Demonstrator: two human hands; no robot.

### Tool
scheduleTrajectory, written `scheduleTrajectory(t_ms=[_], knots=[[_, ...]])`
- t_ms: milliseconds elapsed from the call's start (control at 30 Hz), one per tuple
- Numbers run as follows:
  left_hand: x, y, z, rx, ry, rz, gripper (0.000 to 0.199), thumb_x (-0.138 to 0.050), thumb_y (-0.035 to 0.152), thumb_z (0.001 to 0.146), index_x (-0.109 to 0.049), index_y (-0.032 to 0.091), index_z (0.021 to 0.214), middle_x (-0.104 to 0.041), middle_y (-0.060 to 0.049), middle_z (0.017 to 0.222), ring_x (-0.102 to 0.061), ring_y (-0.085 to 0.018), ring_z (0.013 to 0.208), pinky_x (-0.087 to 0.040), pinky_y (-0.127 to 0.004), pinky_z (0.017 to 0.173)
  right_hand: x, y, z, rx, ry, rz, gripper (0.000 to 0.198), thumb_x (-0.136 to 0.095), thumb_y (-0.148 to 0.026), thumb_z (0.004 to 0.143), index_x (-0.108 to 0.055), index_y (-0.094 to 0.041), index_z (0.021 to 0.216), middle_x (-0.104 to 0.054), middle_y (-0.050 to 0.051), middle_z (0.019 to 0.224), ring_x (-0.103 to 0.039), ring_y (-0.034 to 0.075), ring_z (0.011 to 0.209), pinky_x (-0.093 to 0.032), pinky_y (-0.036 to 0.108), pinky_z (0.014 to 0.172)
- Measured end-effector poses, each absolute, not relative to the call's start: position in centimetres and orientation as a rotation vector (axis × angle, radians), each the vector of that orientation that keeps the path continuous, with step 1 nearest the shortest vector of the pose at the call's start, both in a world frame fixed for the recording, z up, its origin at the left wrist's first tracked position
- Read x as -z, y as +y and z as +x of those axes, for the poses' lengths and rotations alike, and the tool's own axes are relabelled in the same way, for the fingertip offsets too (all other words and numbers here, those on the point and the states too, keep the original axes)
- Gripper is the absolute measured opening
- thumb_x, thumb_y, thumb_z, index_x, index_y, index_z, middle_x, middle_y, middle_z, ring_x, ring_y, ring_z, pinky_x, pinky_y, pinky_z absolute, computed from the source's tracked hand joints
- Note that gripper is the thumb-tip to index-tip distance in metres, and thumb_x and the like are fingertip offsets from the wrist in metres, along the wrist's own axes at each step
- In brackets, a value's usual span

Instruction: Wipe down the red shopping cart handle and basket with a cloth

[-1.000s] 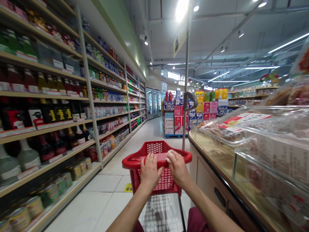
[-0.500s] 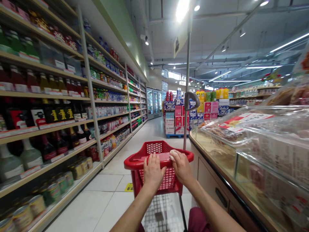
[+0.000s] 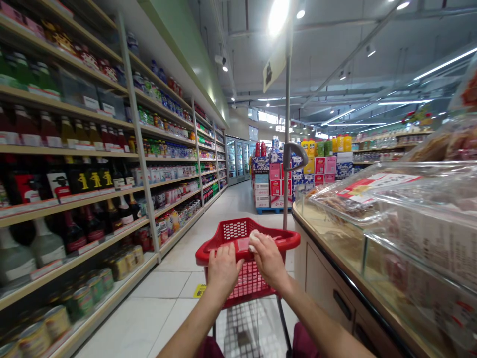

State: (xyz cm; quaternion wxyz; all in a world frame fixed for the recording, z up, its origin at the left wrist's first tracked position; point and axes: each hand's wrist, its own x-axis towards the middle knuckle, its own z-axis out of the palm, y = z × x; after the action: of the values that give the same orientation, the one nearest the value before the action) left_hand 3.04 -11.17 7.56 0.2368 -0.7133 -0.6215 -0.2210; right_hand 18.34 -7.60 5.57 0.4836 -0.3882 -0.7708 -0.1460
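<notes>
A red plastic shopping cart [image 3: 249, 286] with a mesh basket stands right in front of me. My left hand [image 3: 223, 268] is curled over the left part of the cart handle [image 3: 243, 244], thumb on the near side. In my right hand [image 3: 270, 259] is a crumpled white cloth or tissue [image 3: 254, 238], pressed against the handle right of its middle. The fingers of that hand are bent around the cloth and partly hide it. A grey pole [image 3: 287, 99] with a hook-shaped grip rises from behind the basket's right side.
Shelves of bottles and cans [image 3: 164, 164] line the left side. Close on the right is a glass-edged counter [image 3: 324, 248] with clear packed food boxes [image 3: 368, 191]. Stacked drink cartons [image 3: 276, 184] stand ahead on a blue pallet. A tiled floor [image 3: 156, 298] runs between.
My right hand has slid left along the handle with the white cloth. My left hand has also shifted left, and the cart has turned slightly.
</notes>
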Motion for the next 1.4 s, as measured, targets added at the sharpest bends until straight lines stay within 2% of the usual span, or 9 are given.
scheduleTrajectory(t_ms=[133,233,333,400,633,767,933,1167,1400], knots=[[-7.8,-11.6,2.2,0.660,-1.663,-2.071,0.039,-0.043,0.035,0.080,-0.050,0.014,0.113,-0.061,-0.009,0.102,-0.052,-0.022,0.094,-0.035,-0.038,0.084,-6.0,-5.8,21.4,0.263,-1.823,-1.076,0.030,-0.034,-0.021,0.085,-0.054,-0.022,0.107,-0.058,0.007,0.111,-0.051,0.019,0.105,-0.038,0.038,0.088],[-7.9,-11.8,1.1,0.744,-1.721,-2.059,0.035,-0.042,0.040,0.080,-0.055,0.016,0.102,-0.062,-0.008,0.099,-0.053,-0.021,0.093,-0.034,-0.038,0.086,-6.4,-4.8,23.4,0.234,-1.730,-1.151,0.030,-0.033,-0.021,0.084,-0.057,-0.018,0.102,-0.061,0.008,0.102,-0.055,0.019,0.097,-0.040,0.036,0.084],[-7.9,-11.7,1.5,0.771,-1.736,-2.063,0.028,-0.042,0.039,0.080,-0.058,0.017,0.084,-0.062,-0.006,0.086,-0.054,-0.021,0.086,-0.037,-0.035,0.083,-6.6,-5.7,21.8,0.259,-1.796,-1.055,0.028,-0.035,-0.019,0.083,-0.058,-0.020,0.099,-0.060,0.007,0.106,-0.052,0.019,0.103,-0.038,0.037,0.089],[-7.8,-11.8,2.6,0.780,-1.725,-2.068,0.025,-0.044,0.037,0.079,-0.058,0.017,0.081,-0.062,-0.006,0.083,-0.054,-0.021,0.084,-0.039,-0.034,0.080,-6.7,-6.7,19.8,0.270,-1.905,-0.939,0.027,-0.036,-0.019,0.084,-0.057,-0.021,0.102,-0.057,0.006,0.111,-0.048,0.018,0.108,-0.036,0.036,0.092],[-7.7,-12.4,4.5,0.860,-1.571,-2.368,0.039,-0.044,0.036,0.077,-0.050,0.016,0.111,-0.058,-0.008,0.111,-0.050,-0.022,0.103,-0.036,-0.036,0.092,-6.8,-5.6,21.1,0.184,-1.869,-0.927,0.028,-0.034,-0.021,0.085,-0.056,-0.021,0.103,-0.061,0.006,0.106,-0.051,0.018,0.105,-0.038,0.037,0.090],[-7.2,-11.8,3.6,0.786,-1.792,-2.475,0.055,-0.037,0.042,0.078,-0.036,0.014,0.125,-0.042,-0.009,0.131,-0.036,-0.021,0.120,-0.024,-0.042,0.103,-6.6,-6.1,22.0,0.185,-1.830,-0.889,0.026,-0.036,-0.022,0.084,-0.058,-0.021,0.098,-0.062,0.006,0.104,-0.053,0.019,0.102,-0.040,0.036,0.087],[-5.6,-11.2,4.6,0.602,-1.922,-2.408,0.073,-0.043,0.038,0.070,-0.021,0.006,0.132,-0.023,-0.011,0.141,-0.018,-0.022,0.130,-0.013,-0.042,0.107,-6.3,-7.8,21.3,0.169,-1.931,-0.855,0.026,-0.037,-0.018,0.083,-0.056,-0.022,0.101,-0.061,0.005,0.105,-0.052,0.017,0.102,-0.037,0.035,0.088],[-4.8,-12.2,8.1,0.626,-1.804,-2.432,0.067,-0.041,0.034,0.071,-0.026,0.007,0.131,-0.027,-0.010,0.139,-0.020,-0.024,0.129,-0.012,-0.044,0.107,-6.5,-8.2,22.4,0.181,-1.869,-1.025,0.023,-0.038,-0.019,0.081,-0.059,-0.020,0.089,-0.063,0.005,0.095,-0.054,0.019,0.091,-0.039,0.035,0.084],[-5.0,-11.0,7.0,0.642,-1.778,-2.561,0.065,-0.042,0.044,0.072,-0.030,0.013,0.129,-0.037,-0.009,0.134,-0.027,-0.022,0.125,-0.011,-0.044,0.107,-5.1,-10.4,23.3,0.237,-1.806,-0.915,0.027,-0.037,-0.015,0.080,-0.056,-0.020,0.098,-0.061,0.005,0.097,-0.052,0.019,0.093,-0.039,0.036,0.085]])
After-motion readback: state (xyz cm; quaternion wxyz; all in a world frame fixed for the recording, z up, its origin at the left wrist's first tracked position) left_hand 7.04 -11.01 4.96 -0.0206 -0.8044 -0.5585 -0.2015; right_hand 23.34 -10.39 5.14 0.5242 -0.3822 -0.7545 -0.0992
